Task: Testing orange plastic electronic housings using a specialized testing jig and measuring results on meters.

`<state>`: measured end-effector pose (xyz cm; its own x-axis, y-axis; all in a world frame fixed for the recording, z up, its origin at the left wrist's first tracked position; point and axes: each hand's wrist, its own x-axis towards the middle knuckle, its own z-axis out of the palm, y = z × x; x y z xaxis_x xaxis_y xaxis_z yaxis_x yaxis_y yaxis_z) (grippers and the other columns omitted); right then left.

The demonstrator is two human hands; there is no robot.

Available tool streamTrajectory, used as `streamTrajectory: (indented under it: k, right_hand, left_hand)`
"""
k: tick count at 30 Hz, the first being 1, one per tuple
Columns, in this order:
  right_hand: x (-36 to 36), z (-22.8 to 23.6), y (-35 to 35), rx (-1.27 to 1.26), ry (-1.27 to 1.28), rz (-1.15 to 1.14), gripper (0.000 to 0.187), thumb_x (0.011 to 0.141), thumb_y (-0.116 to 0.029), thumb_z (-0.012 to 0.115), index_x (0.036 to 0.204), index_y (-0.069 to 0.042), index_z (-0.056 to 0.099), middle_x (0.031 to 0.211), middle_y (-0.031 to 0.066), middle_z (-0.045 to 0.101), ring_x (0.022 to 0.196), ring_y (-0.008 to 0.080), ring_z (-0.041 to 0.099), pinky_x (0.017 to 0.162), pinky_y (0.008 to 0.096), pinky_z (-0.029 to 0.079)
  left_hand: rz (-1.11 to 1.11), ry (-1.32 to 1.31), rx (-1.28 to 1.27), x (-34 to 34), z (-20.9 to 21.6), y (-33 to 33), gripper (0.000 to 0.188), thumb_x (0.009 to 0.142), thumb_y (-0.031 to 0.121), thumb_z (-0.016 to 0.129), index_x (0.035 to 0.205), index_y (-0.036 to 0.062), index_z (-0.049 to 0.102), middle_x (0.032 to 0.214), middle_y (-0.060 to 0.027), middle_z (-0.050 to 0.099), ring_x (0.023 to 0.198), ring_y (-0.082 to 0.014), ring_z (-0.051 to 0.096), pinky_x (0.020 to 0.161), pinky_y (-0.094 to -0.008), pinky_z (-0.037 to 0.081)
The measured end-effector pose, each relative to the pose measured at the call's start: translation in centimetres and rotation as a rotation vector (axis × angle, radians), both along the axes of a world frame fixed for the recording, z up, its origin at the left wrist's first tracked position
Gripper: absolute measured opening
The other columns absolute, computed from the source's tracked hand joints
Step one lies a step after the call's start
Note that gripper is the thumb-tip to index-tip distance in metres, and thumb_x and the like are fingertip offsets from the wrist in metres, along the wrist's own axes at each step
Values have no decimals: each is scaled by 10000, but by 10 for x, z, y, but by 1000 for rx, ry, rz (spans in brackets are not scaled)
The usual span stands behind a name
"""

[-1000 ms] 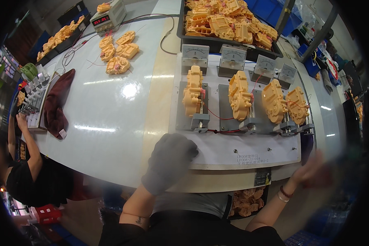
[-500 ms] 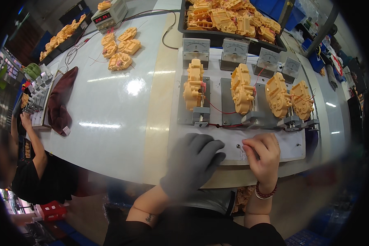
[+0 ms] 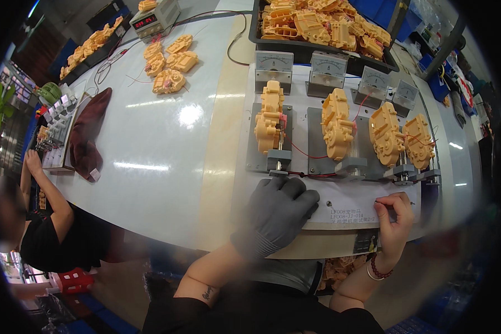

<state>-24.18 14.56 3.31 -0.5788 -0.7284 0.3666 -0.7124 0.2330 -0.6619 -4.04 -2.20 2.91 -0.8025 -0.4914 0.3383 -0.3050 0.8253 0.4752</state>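
My left hand [image 3: 278, 214], in a grey glove, rests with loosely curled fingers on the white front panel [image 3: 348, 203] of a test fixture and holds nothing. My bare right hand [image 3: 394, 214] pinches a small metal lever [image 3: 411, 202] at the panel's right end. Just behind the hands, several orange plastic gearbox housings [image 3: 338, 123] sit on grey plates with red wires. The leftmost housing [image 3: 270, 117] stands straight beyond my left hand. A row of grey analog meters [image 3: 328, 68] stands behind them.
A black tray [image 3: 295, 49] of orange parts sits at the back. Loose orange housings [image 3: 170, 61] and a power supply [image 3: 156, 19] lie far left, a dark red cloth [image 3: 89, 133] at the left edge. A seated co-worker [image 3: 44, 222] works there.
My right hand came in from the lower right onto the white panel, then slid to its right end and pinched the lever. My left hand came down onto the panel.
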Motion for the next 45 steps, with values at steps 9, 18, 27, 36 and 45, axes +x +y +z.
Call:
streamTrajectory:
  k: [9,18,27,36,45]
  right_hand:
    - [-19,-7,15,-160,240,-100,87,795,-20,676,850,14,618,830,91,556,765,202,542,673,304,421]
    - [-67,-20,54,-46,104,-192,148,930,-97,588,864,35,598,799,41,525,716,110,460,607,237,332]
    - [-79,-15,55,23,60,-160,186,919,-112,613,814,38,585,733,16,464,653,89,383,578,234,298]
    - [-27,-13,41,-342,318,-224,137,898,-71,582,798,23,576,757,59,522,668,157,446,595,268,343]
    - [72,17,-41,-486,71,390,149,766,-200,727,723,-78,653,642,13,546,558,187,485,528,295,366]
  left_hand:
    - [-9,99,-46,-14,-3,18,164,793,205,678,935,142,627,807,-35,586,771,-247,573,673,-378,447]
    - [-24,92,53,-25,-4,18,126,790,156,673,883,110,601,803,-72,593,762,-273,578,679,-395,483]
    - [-5,142,137,-27,-3,16,120,783,140,681,853,90,597,807,-97,602,797,-308,584,697,-411,480]
    - [180,158,-28,18,6,-2,130,761,161,701,853,94,641,887,-86,606,831,-297,583,708,-392,469]
    - [234,127,2,31,0,-9,109,786,153,693,829,96,610,831,-68,576,809,-278,565,704,-395,466]
